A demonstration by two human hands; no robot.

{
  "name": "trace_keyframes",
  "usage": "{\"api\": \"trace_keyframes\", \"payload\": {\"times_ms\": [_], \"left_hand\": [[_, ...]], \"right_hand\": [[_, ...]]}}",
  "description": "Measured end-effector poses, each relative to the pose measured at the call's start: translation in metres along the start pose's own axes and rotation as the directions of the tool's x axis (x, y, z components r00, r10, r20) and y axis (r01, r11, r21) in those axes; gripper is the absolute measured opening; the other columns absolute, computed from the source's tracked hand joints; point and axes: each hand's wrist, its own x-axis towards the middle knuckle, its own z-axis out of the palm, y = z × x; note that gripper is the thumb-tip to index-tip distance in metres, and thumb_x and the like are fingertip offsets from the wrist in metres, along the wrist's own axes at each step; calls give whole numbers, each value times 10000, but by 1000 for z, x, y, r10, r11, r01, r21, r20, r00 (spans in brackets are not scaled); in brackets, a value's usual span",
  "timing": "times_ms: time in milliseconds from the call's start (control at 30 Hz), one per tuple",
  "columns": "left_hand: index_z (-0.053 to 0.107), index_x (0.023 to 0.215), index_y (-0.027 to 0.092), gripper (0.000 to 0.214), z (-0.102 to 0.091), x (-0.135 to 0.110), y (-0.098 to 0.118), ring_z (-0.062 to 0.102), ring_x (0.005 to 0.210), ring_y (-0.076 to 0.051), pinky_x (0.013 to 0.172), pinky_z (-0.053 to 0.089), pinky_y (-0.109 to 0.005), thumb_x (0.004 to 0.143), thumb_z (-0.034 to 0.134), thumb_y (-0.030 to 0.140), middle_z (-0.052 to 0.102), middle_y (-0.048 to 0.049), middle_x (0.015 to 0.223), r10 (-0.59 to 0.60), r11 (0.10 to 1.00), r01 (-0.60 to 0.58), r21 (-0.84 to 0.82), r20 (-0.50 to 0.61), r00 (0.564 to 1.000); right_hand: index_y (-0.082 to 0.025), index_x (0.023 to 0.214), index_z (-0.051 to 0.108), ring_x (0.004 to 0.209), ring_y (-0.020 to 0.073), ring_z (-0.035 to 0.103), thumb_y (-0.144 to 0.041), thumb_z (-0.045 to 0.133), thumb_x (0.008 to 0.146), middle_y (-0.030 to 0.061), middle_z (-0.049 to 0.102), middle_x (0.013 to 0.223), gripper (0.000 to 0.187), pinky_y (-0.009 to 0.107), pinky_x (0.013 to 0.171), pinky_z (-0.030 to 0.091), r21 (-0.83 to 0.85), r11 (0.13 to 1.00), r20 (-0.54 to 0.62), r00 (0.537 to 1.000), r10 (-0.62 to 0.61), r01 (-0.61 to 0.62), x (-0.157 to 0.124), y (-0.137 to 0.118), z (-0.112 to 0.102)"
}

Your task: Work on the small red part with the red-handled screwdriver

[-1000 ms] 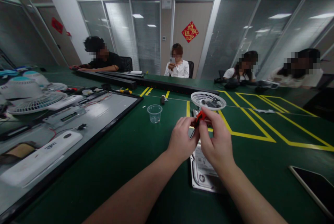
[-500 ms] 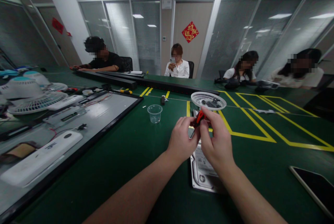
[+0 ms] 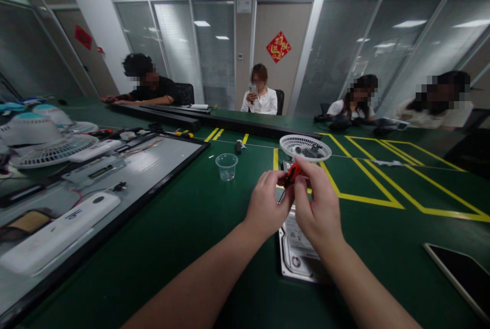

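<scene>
Both hands come together over a silver hard drive (image 3: 296, 247) that lies flat on the green table. Between the fingertips is a screwdriver (image 3: 294, 170) with a red and black handle. My right hand (image 3: 317, 193) pinches the handle from above and the right. My left hand (image 3: 268, 201) closes round its lower part from the left, and a short piece of metal shaft shows beside the left fingers. The tip is hidden, so I cannot tell whether it touches the drive. Part of the drive is covered by my hands and right forearm.
A clear plastic cup (image 3: 227, 167) stands left of my hands. Behind them sits a round white basket (image 3: 305, 146) with dark parts. A large panel (image 3: 153, 165) carries a white power strip (image 3: 61, 232) at left; a phone (image 3: 459, 273) lies right. Several people sit across the table.
The red handle has turned slightly between my fingers, showing more red. My hands stay in nearly the same place over the hard drive.
</scene>
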Motion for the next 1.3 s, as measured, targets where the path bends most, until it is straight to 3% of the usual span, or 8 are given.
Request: {"api": "trace_keyframes", "payload": {"times_ms": [233, 433, 600, 867, 1067, 1300], "left_hand": [[614, 1032, 207, 97, 0, 0, -1, 628, 938, -207, 841, 511, -349, 955, 651, 162, 668, -42, 987, -17, 1000, 17, -7, -1, 1000], [629, 1111, 209, 124, -1, 0, 3, 638, 981, -220, 854, 509, -358, 988, 627, 194, 697, -57, 1032, -3, 1000, 3, 3, 31, 1000], [608, 1050, 209, 187, 1, 0, 0, 643, 949, -215, 847, 519, -353, 903, 691, 130, 681, -43, 995, -18, 1000, 19, 14, -26, 999], [628, 1088, 205, 131, -1, 0, 3, 632, 976, -219, 845, 501, -349, 969, 619, 151, 692, -57, 1028, -3, 1000, 2, 2, 30, 1000], [601, 1043, 210, 183, 0, 0, 1, 632, 931, -210, 839, 509, -347, 903, 682, 123, 670, -39, 985, -15, 1000, 15, -5, -28, 999], [622, 1068, 211, 107, -1, 1, 3, 628, 980, -223, 850, 499, -354, 977, 615, 156, 689, -57, 1023, 0, 1000, 0, -1, 27, 1000]], "right_hand": [[-215, 1366, 638, 1058, 251, 661, -209, 608, 1015, 129, 648, 1172, 352, 456, 896, 608, -67, 998, -27, 1000, 0, -1, 1, 0, -1], [-251, 1424, 588, 1171, 272, 669, -176, 512, 1050, 133, 673, 1291, 390, 515, 993, 584, 8, 1000, 10, 1000, 23, -23, 0, 0, -1], [-246, 1378, 612, 1096, 271, 683, -204, 598, 1015, 127, 667, 1214, 366, 486, 921, 612, -40, 999, -16, 1000, 11, -11, 0, 1, -1], [-243, 1414, 588, 1115, 263, 694, -189, 547, 1033, 127, 683, 1287, 387, 493, 960, 602, 10, 999, -1, 999, 34, -34, -1, 1, 0], [-248, 1369, 607, 1074, 266, 696, -208, 621, 1003, 118, 681, 1212, 368, 484, 919, 618, -46, 999, -28, 999, 16, -17, -1, 2, 0], [-253, 1394, 599, 1108, 267, 705, -200, 565, 1027, 124, 695, 1276, 373, 495, 954, 613, 1, 1000, -19, 999, 29, -29, -2, 1, 1]]}}
